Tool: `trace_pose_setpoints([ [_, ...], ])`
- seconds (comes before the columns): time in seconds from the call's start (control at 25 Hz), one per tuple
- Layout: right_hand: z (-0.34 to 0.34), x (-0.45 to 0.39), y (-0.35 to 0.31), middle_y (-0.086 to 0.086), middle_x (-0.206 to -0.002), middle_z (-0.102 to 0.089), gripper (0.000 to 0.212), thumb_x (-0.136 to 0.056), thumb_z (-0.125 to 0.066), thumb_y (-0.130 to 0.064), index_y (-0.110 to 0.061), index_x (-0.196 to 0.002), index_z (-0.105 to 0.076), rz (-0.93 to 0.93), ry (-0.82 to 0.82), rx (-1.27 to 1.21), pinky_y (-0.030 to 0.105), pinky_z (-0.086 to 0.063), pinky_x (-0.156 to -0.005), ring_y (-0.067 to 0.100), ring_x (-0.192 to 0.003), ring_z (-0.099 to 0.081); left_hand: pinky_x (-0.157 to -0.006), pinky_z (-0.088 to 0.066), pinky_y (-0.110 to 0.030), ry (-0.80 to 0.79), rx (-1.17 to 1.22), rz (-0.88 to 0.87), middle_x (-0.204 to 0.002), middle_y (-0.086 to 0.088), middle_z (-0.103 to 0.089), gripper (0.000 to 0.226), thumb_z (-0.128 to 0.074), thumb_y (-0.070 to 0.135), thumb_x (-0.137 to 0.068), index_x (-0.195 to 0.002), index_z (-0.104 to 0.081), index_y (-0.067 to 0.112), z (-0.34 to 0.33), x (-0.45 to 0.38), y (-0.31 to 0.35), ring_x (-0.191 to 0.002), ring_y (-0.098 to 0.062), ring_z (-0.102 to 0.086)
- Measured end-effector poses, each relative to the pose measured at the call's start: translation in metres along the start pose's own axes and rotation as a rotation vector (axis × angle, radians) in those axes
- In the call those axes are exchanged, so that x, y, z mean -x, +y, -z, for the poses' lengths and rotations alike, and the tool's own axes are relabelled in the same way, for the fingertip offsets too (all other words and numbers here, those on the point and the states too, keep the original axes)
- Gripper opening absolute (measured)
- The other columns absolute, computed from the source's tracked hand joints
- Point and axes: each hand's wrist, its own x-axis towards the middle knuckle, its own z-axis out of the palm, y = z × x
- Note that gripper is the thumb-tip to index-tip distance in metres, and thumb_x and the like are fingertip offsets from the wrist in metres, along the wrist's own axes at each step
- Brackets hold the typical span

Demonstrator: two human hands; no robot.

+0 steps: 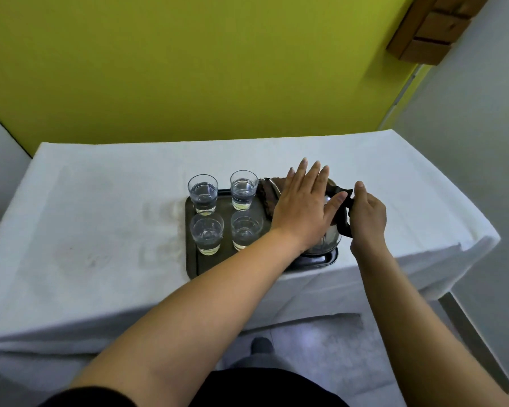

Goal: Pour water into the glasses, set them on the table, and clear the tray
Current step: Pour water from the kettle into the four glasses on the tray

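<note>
A dark tray (194, 265) lies on the white-clothed table (100, 230). Several clear glasses stand on its left half, each holding water: far left (203, 193), far right (243, 190), near left (207, 233), near right (246, 229). A steel kettle (329, 239) with a black handle (343, 221) stands on the tray's right half. My left hand (303, 207) lies flat over the kettle's top, fingers spread. My right hand (365, 212) grips the black handle. A brown cloth (266, 198) lies behind the kettle.
The table's right edge (467, 230) drops off just beyond the tray. A yellow-green wall (188, 69) runs behind the table. A wooden shelf (432, 27) hangs at the upper right. White tablecloth stretches left of the tray.
</note>
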Motion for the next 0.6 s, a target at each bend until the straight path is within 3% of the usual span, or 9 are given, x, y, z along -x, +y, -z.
trace_pose_setpoints([
  [0.2, -0.008, -0.005, 0.035, 0.001, -0.069, -0.057, 0.049, -0.094, -0.035, -0.05, -0.021, -0.058, -0.051, -0.106, 0.027, -0.012, 0.043, -0.047, -0.081, 0.026, -0.076, -0.053, -0.121, 0.004, -0.037, -0.149, 0.01, 0.026, -0.162, -0.006, -0.011, 0.068, -0.024, 0.052, -0.099, -0.152, -0.017, 0.01, -0.027, -0.003, -0.004, -0.15, -0.02, 0.002],
  [0.28, -0.011, -0.004, 0.043, 0.001, -0.072, -0.061, 0.049, -0.097, -0.034, -0.047, -0.019, -0.062, -0.055, -0.122, 0.049, -0.044, 0.042, -0.047, -0.083, 0.026, -0.078, -0.056, -0.121, 0.005, -0.036, -0.17, 0.027, 0.033, -0.162, -0.006, -0.009, 0.075, -0.013, 0.058, -0.095, -0.152, -0.017, 0.01, -0.032, -0.001, -0.002, -0.15, -0.019, 0.003],
  [0.4, -0.016, 0.0, 0.05, 0.001, -0.076, -0.068, 0.051, -0.095, -0.036, -0.05, -0.017, -0.065, -0.061, -0.163, 0.074, -0.116, 0.047, -0.052, -0.088, 0.025, -0.081, -0.062, -0.121, 0.006, -0.035, -0.158, 0.057, 0.035, -0.162, -0.005, -0.007, 0.092, 0.004, 0.065, -0.081, -0.153, -0.016, 0.011, -0.035, 0.001, 0.002, -0.15, -0.019, 0.004],
  [0.6, -0.026, 0.005, 0.057, -0.003, -0.076, -0.068, 0.048, -0.095, -0.038, -0.051, -0.021, -0.067, -0.063, -0.203, 0.105, -0.178, 0.049, -0.052, -0.09, 0.022, -0.081, -0.064, -0.121, 0.006, -0.035, -0.123, 0.053, 0.056, -0.162, -0.005, -0.011, 0.088, -0.001, 0.063, -0.084, -0.152, -0.018, 0.01, -0.041, -0.002, 0.002, -0.15, -0.019, 0.001],
])
